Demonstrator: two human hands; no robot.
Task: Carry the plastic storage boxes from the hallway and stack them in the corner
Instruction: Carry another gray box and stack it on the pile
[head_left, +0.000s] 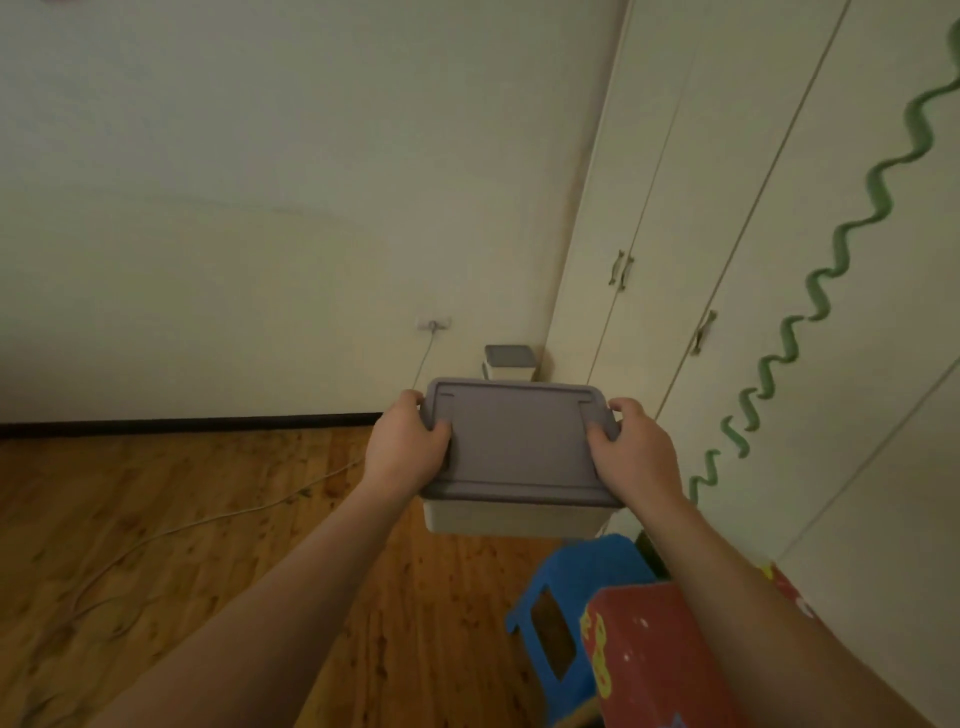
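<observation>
I hold a plastic storage box (519, 452) in the air at chest height; it has a grey lid and a pale translucent body. My left hand (405, 449) grips its left end and my right hand (636, 452) grips its right end, thumbs on the lid. Beyond it, in the corner between wall and wardrobe, stands another storage box (509, 361) with a grey lid; its lower part is hidden behind the box I carry.
A white wardrobe (779, 234) with a green wavy decoration (831, 260) runs along the right. A blue plastic stool (571, 608) and a red box (654, 660) stand at lower right. A white cable (208, 525) trails across the wooden floor from a wall socket (434, 325).
</observation>
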